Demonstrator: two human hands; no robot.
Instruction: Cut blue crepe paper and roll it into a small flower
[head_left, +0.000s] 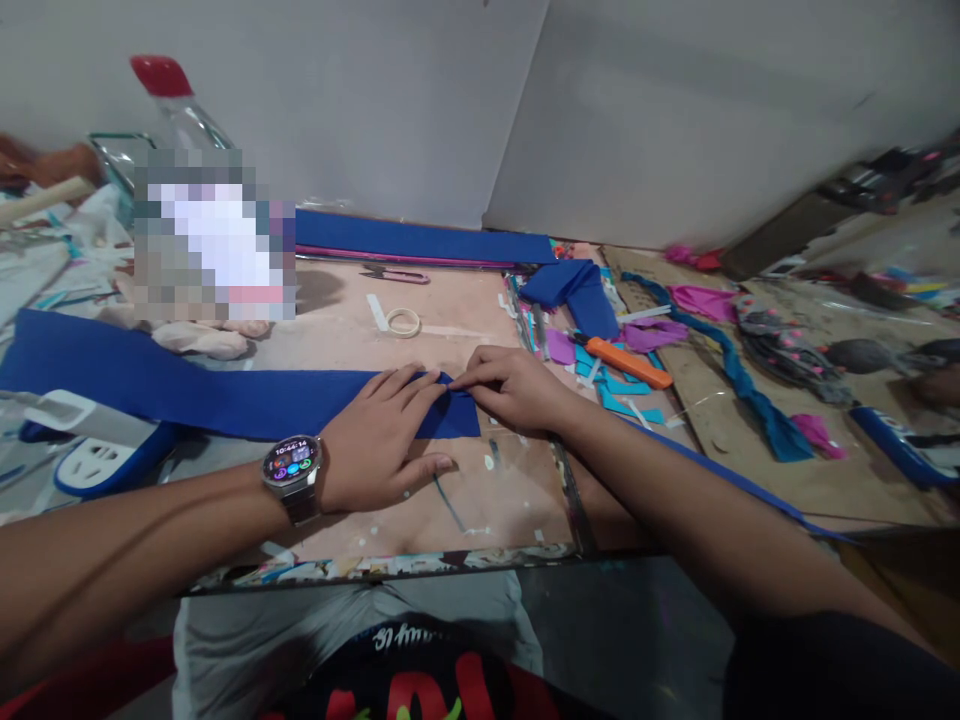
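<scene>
A long blue fabric strip (247, 405) lies flat across the table from the left, its end near the middle. My left hand (382, 430), with a watch (291, 466) on the wrist, rests spread on the strip, fingers stretched toward its end. At the strip's top edge, my right hand (517, 385) pinches the fabric, making a small fold close to my left fingertips. Behind the hands lie a ring of tape (403, 322) and a pair of thread snips (394, 275). Just right of my right hand is an orange utility knife (628, 362).
Another blue strip (420, 242) runs along the wall, its folded end (574, 285) among cut scraps. Brown cardboard (697, 430) with teal and pink cloth covers the right side. At left are a white-and-blue power strip (112, 445) and a red-capped bottle (161, 76).
</scene>
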